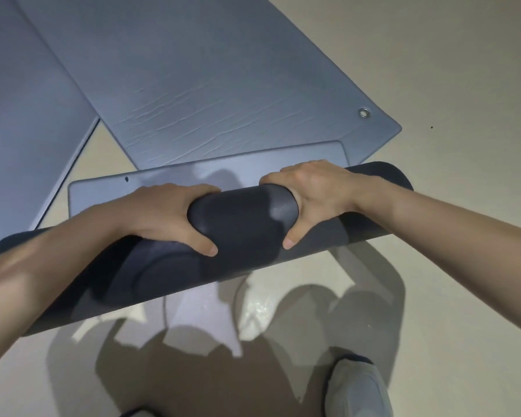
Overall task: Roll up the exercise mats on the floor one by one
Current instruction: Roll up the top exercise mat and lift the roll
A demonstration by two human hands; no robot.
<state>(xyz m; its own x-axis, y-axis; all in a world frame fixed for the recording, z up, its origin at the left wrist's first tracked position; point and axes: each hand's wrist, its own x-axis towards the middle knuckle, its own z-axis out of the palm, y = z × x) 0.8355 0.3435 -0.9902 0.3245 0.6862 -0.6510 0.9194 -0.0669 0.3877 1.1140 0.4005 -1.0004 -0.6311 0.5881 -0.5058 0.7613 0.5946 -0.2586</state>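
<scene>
the dark grey foam exercise mat is almost fully rolled. it lies as a thick cylinder on the pale beige floor, with only a short flat flap left ahead of it. the left hand and right hand clamp the roll near its middle, a little apart, fingers curled over the far side. its long axis runs crosswise to the person, lower left to upper right, the right end farther off. the creased blue-grey mat with a metal eyelet and the plain blue-grey mat at the left lie flat, so most of the task seems left.
</scene>
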